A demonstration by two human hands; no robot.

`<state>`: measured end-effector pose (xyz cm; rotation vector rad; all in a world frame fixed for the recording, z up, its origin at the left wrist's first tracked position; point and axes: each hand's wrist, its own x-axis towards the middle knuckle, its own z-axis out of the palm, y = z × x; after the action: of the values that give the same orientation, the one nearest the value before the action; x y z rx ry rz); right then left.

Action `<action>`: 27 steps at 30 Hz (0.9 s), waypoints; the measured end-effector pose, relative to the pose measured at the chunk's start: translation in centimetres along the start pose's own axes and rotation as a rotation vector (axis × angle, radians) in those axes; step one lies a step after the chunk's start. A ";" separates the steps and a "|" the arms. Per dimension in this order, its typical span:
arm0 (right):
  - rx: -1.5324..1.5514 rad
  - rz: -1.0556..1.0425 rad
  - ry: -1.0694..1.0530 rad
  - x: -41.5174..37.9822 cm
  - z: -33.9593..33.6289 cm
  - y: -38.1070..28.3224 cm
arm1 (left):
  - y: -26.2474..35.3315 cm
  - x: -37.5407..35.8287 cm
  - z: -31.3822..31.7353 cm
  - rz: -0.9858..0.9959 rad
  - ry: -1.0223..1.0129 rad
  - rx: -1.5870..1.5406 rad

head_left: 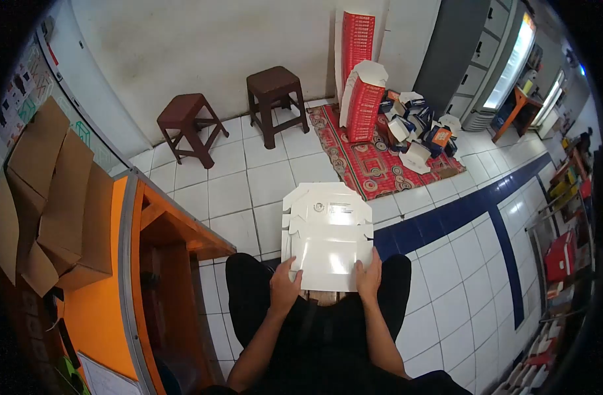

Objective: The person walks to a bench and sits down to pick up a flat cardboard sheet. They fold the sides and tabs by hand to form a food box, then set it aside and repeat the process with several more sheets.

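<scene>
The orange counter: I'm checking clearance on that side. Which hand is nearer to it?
Left. The left hand grips the white flat carton on the side toward the orange counter; the right hand holds the carton's far edge.

The near edge of the flat white box [327,240] hides behind the left hand [285,286] and right hand [368,276]. Its printed label [343,209] is too small to read. The small boxes [416,131] heaped on the rug [367,164] blur together.

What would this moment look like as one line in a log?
left hand: holds flat white carton, near edge | right hand: holds same carton | carton: unfolded, over lap | nearby: orange table, two brown stools, red rug
</scene>
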<state>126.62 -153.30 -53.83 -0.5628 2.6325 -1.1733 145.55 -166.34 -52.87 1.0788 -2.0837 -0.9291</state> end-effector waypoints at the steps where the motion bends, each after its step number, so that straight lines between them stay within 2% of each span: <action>1: 0.026 -0.063 0.040 0.1 0.3 0.9 | 0.0 0.4 0.2 -0.083 -0.017 -0.177; 2: 0.053 -0.127 0.079 0.2 0.4 1.3 | -0.2 0.9 0.6 -0.094 -0.017 -0.176; 4: 0.071 -0.081 0.056 0.5 0.3 1.6 | -1.1 1.5 1.1 -0.468 -0.056 -0.366; 5: 0.092 -0.037 0.048 0.4 0.2 1.7 | -1.9 1.9 1.2 -0.483 -0.054 -0.363; 7: 0.094 -0.040 0.040 0.1 0.0 1.8 | -3.2 3.0 0.7 -0.446 -0.441 -0.106; 8: 0.099 -0.050 0.045 0.3 -0.1 1.8 | -3.2 2.8 0.9 -0.445 -0.439 -0.108; 10: 0.102 -0.031 0.041 0.5 -0.1 1.8 | -2.7 2.5 1.0 -0.414 -0.301 -0.597; 11: 0.103 -0.006 0.033 0.4 0.0 1.9 | -2.4 2.4 0.6 -0.416 -0.303 -0.595; 13: 0.130 -0.030 0.061 0.3 0.3 1.7 | -1.5 2.3 -0.1 -0.513 -0.292 -0.835; 16: 0.067 -0.042 0.117 0.4 0.5 1.0 | -0.4 2.1 -0.5 -0.532 -0.277 -0.889; 17: -0.019 -0.011 0.104 0.4 0.4 0.7 | -1.0 1.9 0.0 -0.518 -0.249 -0.788; 18: -0.104 0.025 0.090 0.3 0.3 0.4 | -1.5 1.7 0.6 -0.524 -0.239 -1.021; 20: 0.030 0.055 0.068 0.3 0.0 0.2 | 0.0 2.1 -0.2 -0.545 -0.149 -0.960; 22: 0.059 0.081 0.050 0.4 -0.2 0.3 | -0.5 2.5 -0.2 -0.557 -0.151 -1.032; 24: -0.040 -0.081 0.042 0.5 0.0 0.7 | -1.1 2.2 0.1 -0.375 -0.186 -0.666; 25: -0.062 -0.152 0.071 0.6 0.1 0.9 | -0.3 2.2 -0.4 -0.478 -0.205 -0.767; 26: -0.063 -0.149 0.074 0.6 0.2 1.0 | -0.1 2.2 -0.6 -0.478 -0.209 -0.767; 27: 0.132 -0.105 0.051 0.8 0.4 1.1 | 0.0 2.3 -0.8 -0.543 -0.164 -0.934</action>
<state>125.76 -153.23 -54.89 -0.6610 2.5702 -1.3986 145.09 -168.55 -52.00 1.0370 -1.1608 -2.0264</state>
